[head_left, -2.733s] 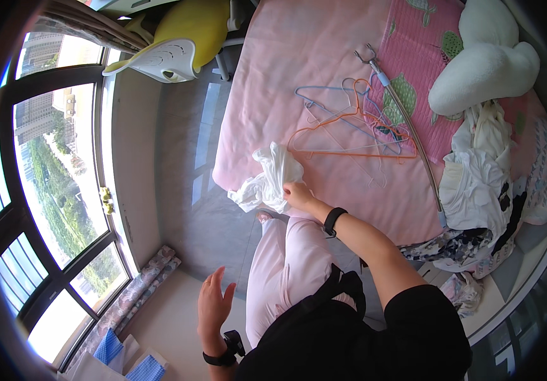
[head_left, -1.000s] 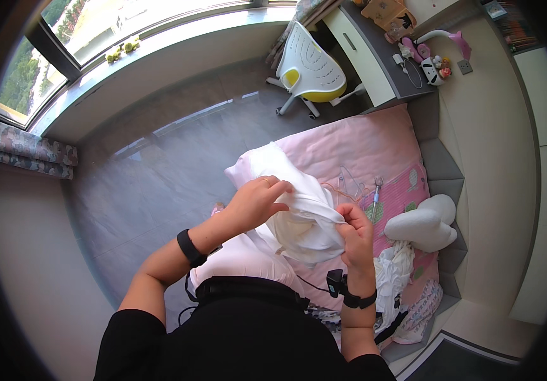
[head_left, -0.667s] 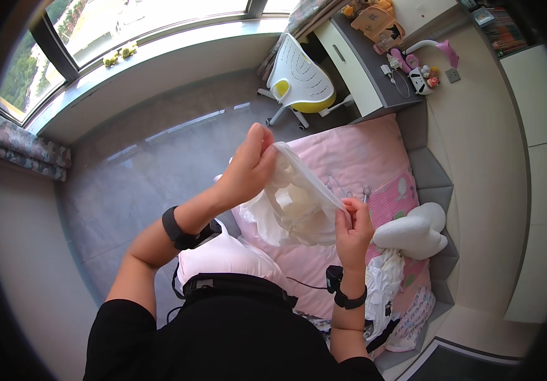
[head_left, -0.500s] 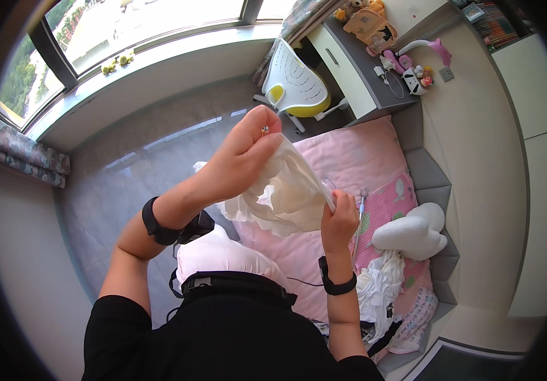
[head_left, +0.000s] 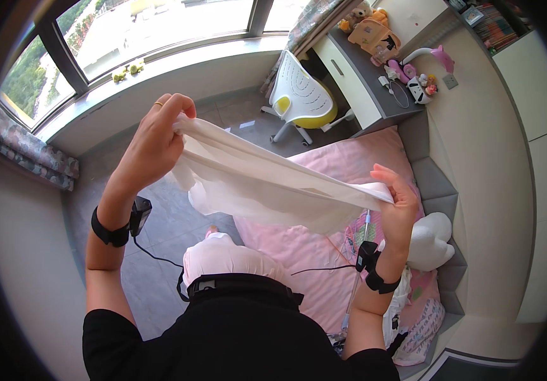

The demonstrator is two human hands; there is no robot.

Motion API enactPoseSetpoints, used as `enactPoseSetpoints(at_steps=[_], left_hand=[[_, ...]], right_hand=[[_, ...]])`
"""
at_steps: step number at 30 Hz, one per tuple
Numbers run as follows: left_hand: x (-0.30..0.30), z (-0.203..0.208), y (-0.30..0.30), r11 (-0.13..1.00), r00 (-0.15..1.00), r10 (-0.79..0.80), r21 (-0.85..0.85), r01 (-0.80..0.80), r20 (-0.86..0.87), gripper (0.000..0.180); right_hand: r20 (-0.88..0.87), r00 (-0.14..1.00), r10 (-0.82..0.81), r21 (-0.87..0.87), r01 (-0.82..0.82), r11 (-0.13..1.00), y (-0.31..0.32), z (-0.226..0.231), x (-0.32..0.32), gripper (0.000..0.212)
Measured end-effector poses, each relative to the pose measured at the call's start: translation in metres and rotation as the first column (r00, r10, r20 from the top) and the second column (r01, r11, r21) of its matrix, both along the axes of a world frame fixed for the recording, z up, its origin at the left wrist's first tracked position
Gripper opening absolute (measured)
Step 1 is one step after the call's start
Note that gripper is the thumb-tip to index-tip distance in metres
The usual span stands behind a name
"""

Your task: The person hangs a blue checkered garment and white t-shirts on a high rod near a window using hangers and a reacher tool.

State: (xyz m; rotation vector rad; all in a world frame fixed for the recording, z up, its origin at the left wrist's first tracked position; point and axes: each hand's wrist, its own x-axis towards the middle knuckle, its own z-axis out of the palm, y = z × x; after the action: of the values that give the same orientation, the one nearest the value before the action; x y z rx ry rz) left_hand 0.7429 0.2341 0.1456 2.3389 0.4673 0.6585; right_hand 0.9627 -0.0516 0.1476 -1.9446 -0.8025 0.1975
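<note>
A thin off-white cloth, perhaps a garment whose kind I cannot make out, is stretched in the air in front of me. Its upper edge runs taut from one hand to the other, and the lower part hangs loose. My left hand, raised higher, pinches the left corner. At the opposite end my right hand grips the edge between thumb and fingers, one or two fingertips lifted. Beneath the cloth lies the pink bed, and a thin metal rod on it is partly covered.
A white plush cushion rests by the grey padded bed border. Crumpled clothes lie on the bed beside my right forearm. Ahead stand a white and yellow chair and a desk with toys. Windows line the far left.
My hands have moved apart, left hand going left and right hand going right. The cloth, bunched before, is now spread wide between them.
</note>
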Motion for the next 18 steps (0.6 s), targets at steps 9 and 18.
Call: enactPoseSetpoints(at_steps=[9, 18], left_hand=[[-0.04, -0.162, 0.015, 0.885, 0.852, 0.462, 0.189, -0.425, -0.248, 0.017], [0.022, -0.088, -0.009, 0.75, 0.893, 0.419, -0.617, -0.238, 0.165, 0.018]], right_hand=[[-0.172, 0.942, 0.289, -0.424, -0.336, 0.841, 0.008, -0.09, -0.006, 0.024], [-0.168, 0.861, 0.48, -0.579, -0.48, 0.659, -0.005, -0.062, -0.016, 0.027]])
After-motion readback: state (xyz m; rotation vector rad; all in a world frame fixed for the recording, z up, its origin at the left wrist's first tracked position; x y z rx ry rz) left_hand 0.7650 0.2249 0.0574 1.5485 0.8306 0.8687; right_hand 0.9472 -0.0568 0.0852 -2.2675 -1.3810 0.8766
